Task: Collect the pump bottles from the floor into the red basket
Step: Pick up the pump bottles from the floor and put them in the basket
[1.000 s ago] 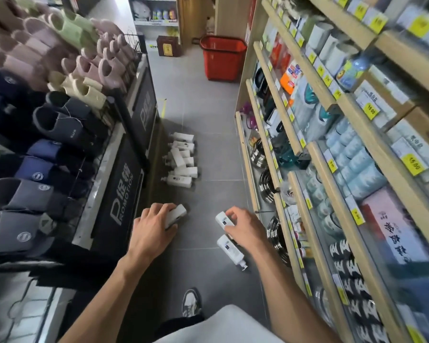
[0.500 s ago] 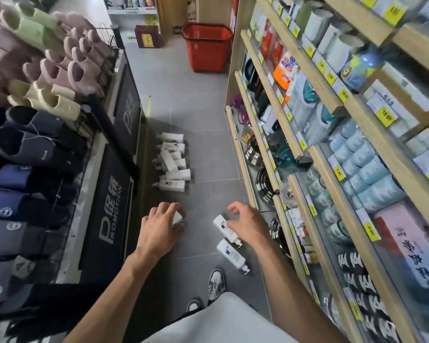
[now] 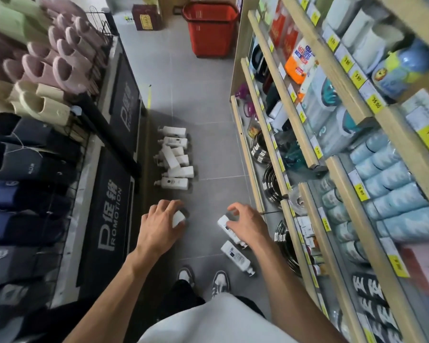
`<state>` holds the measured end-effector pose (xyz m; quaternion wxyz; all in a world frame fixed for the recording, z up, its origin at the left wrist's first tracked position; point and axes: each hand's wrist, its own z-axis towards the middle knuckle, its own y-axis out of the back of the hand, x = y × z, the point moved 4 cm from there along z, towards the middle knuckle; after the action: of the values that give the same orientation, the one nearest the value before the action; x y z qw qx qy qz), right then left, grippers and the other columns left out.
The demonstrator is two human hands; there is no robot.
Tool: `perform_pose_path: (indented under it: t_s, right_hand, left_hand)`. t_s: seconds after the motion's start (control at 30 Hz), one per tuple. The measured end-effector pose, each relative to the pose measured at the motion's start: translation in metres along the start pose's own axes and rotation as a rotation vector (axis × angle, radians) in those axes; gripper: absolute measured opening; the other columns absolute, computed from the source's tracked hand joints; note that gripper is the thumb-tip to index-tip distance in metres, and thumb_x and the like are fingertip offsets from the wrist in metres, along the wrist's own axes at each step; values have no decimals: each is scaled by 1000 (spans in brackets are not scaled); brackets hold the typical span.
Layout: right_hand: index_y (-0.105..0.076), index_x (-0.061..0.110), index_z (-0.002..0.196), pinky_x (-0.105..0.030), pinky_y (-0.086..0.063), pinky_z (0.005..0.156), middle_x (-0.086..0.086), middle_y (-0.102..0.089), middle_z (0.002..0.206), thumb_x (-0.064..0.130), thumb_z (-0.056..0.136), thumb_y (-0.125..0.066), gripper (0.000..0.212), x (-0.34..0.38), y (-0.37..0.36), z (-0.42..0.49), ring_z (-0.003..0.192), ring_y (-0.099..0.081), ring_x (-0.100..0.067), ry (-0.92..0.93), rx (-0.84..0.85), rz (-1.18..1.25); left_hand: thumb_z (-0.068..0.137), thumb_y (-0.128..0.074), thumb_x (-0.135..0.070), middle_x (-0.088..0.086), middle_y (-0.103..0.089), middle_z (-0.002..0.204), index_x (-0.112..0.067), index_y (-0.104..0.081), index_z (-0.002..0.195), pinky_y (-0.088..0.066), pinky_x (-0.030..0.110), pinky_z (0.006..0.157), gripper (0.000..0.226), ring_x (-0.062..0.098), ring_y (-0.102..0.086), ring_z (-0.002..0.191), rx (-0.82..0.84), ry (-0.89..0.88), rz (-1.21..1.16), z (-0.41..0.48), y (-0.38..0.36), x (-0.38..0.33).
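My left hand grips a white pump bottle, of which only the end shows past my fingers. My right hand curls over a second white pump bottle and holds it by its lower part. A third white bottle lies on the grey floor just below my right hand. Several more white pump bottles lie in a pile further up the aisle. The red basket stands at the far end of the aisle, well beyond the pile.
A slipper rack with a black promotion panel lines the left side. Wooden shelves with cups, bowls and packets line the right. A dark box stands left of the basket. My shoes are on the floor below.
The view has risen and tipped toward the basket. Both hands have come up a little with their bottles; the left hand now covers most of its bottle.
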<state>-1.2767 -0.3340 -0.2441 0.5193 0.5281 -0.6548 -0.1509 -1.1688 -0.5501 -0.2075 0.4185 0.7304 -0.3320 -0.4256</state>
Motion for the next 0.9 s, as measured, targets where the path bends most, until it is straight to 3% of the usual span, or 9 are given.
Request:
perform_pose_path:
  t_s: [0.23, 0.47, 0.7, 0.9]
  right_hand:
    - [-63, 29, 123, -32, -50, 87, 5, -66, 122, 24, 86, -70, 38, 30, -17, 49, 110, -61, -21, -58, 33, 30]
    - [-63, 31, 119, -38, -53, 92, 2, -64, 122, 26, 83, -71, 37, 44, -34, 87, 108, -62, -22, -143, 36, 48]
    - [-62, 35, 116, -41, -56, 85, 6, -68, 118, 27, 82, -73, 37, 7, -57, 102, 101, -65, -20, -304, 18, 102]
    - [-65, 33, 113, -34, -52, 81, 7, -69, 120, 23, 84, -78, 33, -56, -93, 114, 104, -66, -19, -449, 52, 126]
  left_hand:
    - [97, -59, -44, 1, -46, 145, -35, -43, 146, -39, 45, 107, 53, 27, -46, 132, 89, -6, 8, 49, 5, 33]
    - [95, -62, -43, 0, -47, 143, -36, -42, 145, -42, 46, 104, 54, 27, -48, 128, 151, -39, 51, 108, 8, 75]
    - [94, -64, -40, 2, -48, 142, -33, -43, 146, -42, 48, 105, 56, 29, -48, 128, 232, -53, 84, 159, -18, 94]
    - [94, -65, -37, 5, -48, 143, -29, -42, 149, -41, 50, 106, 60, 31, -48, 130, 327, -37, 159, 199, -70, 110]
